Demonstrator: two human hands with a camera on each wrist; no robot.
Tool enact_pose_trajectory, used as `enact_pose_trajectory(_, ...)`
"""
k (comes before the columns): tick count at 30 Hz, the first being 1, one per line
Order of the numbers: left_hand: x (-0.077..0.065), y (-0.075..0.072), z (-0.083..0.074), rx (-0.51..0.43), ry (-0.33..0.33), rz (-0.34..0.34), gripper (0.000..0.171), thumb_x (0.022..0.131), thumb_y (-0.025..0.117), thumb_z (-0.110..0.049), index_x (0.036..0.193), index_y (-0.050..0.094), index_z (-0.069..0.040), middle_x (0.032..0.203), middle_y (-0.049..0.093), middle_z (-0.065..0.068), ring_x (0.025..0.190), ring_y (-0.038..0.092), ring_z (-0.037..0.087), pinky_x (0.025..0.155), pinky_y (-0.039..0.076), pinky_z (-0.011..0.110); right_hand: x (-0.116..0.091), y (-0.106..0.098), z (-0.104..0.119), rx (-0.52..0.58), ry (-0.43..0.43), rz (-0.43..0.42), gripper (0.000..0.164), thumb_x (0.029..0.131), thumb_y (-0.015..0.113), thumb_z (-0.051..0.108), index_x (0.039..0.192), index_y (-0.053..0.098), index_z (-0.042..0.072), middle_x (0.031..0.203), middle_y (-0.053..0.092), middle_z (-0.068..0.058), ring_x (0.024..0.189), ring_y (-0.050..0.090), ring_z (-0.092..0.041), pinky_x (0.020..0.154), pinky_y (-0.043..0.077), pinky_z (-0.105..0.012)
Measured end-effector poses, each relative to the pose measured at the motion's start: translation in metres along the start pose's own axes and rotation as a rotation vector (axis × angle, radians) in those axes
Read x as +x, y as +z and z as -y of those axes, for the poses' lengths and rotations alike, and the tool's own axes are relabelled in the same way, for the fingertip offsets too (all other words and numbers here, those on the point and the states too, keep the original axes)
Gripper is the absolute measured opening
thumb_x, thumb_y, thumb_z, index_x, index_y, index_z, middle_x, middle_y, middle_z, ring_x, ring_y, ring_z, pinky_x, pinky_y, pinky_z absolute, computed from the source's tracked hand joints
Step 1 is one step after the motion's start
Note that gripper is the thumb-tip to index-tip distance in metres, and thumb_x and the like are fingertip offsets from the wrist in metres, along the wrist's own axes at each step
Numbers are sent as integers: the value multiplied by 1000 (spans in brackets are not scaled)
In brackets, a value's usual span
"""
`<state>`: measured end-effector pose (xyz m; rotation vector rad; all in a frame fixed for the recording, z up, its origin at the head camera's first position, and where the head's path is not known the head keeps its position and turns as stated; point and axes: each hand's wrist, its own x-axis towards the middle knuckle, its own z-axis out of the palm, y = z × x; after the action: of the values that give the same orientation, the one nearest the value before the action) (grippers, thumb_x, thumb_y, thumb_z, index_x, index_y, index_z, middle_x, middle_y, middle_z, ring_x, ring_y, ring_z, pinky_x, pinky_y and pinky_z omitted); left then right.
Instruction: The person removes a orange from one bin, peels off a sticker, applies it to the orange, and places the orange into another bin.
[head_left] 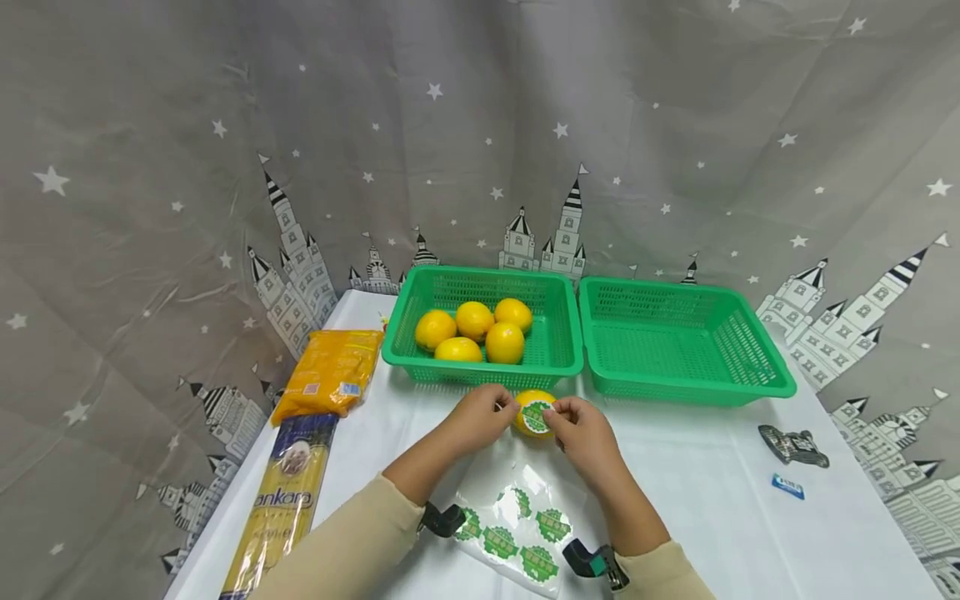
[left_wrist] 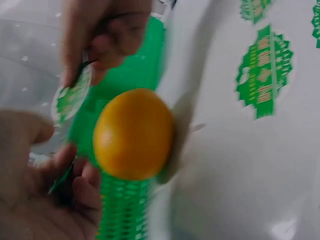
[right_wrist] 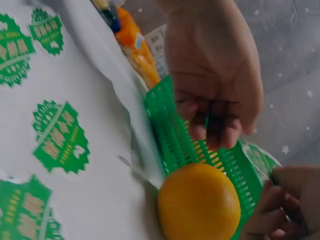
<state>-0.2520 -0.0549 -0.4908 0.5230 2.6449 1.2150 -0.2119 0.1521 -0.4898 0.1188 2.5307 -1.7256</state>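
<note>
An orange (head_left: 528,398) sits on the white table in front of the green baskets, between the two hands. Just above it, the right hand (head_left: 583,432) pinches a round green-and-white sticker (head_left: 536,417) by its edge. The left hand (head_left: 480,415) is at the sticker's opposite edge with bent fingers; in the left wrist view a fingertip lies close to that edge, but whether it grips it cannot be made out. Below the hands lies a clear sheet of stickers (head_left: 517,483) carrying several more green labels. In the right wrist view, the orange (right_wrist: 199,202) is untouched by either hand.
Several oranges (head_left: 474,321) lie in the left green basket (head_left: 551,333); a second green basket (head_left: 675,354) adjoins it. An orange packet (head_left: 330,371) and a pasta pack (head_left: 285,508) lie left. Right are a dark silvery object (head_left: 793,446) and a small blue packet (head_left: 787,487).
</note>
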Motion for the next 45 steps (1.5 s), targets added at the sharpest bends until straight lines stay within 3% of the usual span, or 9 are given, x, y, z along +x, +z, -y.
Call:
enact_pose_trajectory(4, 13, 16, 13, -39, -18, -52, 41, 99, 63, -20, 138, 62, -5, 136, 60, 12, 111, 63, 23, 93, 56, 40, 12, 0, -1, -23, 1, -61, 18, 102, 69, 22, 103, 68, 5, 78, 62, -8, 65, 55, -17, 55, 44, -27)
enact_pose_trajectory(8, 22, 27, 24, -26, 78, -6, 68, 94, 77, -14, 155, 48, -7, 154, 50, 15, 132, 57, 31, 108, 50, 46, 24, 3, -5, -68, -44, -52, 17, 100, 72, 20, 99, 69, 3, 75, 62, -4, 65, 55, -15, 57, 46, -26)
enact_pose_trajectory(25, 29, 35, 30, -38, 114, 1, 62, 92, 82, -16, 147, 55, -10, 147, 54, 13, 132, 56, 29, 110, 49, 46, 29, 10, 0, -451, -189, -104, 14, 97, 74, 17, 90, 65, 9, 76, 61, 0, 67, 52, -15, 60, 44, -28)
enact_pose_trajectory(28, 28, 35, 29, -110, 71, 27, 53, 95, 69, -15, 146, 55, -11, 146, 52, 13, 128, 54, 27, 107, 48, 45, 29, 11, 2, -479, -176, -93, 16, 97, 74, 19, 88, 63, 10, 74, 59, 0, 65, 51, -15, 59, 42, -29)
enact_pose_trajectory(32, 31, 36, 25, -215, -5, -13, 40, 103, 64, -32, 137, 60, -12, 141, 56, 12, 121, 56, 26, 101, 49, 45, 31, 10, 3, -534, -164, -76, 19, 97, 76, 23, 93, 65, 8, 79, 65, -4, 67, 54, -19, 59, 44, -31)
enact_pose_trajectory(35, 34, 39, 25, -220, -24, -58, 45, 100, 70, -45, 129, 62, -12, 136, 61, 12, 122, 58, 28, 103, 49, 48, 35, 6, 1, -508, -111, -64, 31, 95, 79, 30, 107, 64, 6, 84, 66, -8, 69, 55, -21, 61, 45, -33)
enact_pose_trajectory(39, 34, 41, 29, -216, -33, -54, 44, 99, 73, -42, 129, 62, -13, 140, 61, 13, 131, 56, 32, 110, 45, 54, 40, 2, -13, -359, -70, -45, 45, 92, 81, 32, 122, 61, 5, 102, 64, -15, 89, 60, -29, 75, 52, -41)
enact_pose_trajectory(42, 33, 40, 32, -230, -40, -44, 40, 99, 74, -35, 130, 62, -13, 145, 58, 14, 139, 51, 34, 114, 41, 57, 44, 5, -24, -240, -85, 12, 51, 96, 76, 35, 133, 61, 4, 131, 63, -19, 117, 61, -35, 96, 52, -50)
enact_pose_trajectory(45, 32, 39, 34, -240, -37, -39, 39, 98, 75, -28, 131, 61, -13, 144, 58, 14, 139, 50, 35, 116, 40, 57, 48, 12, -31, -137, -70, 97, 59, 99, 70, 41, 142, 57, 3, 140, 61, -19, 123, 61, -34, 101, 52, -48)
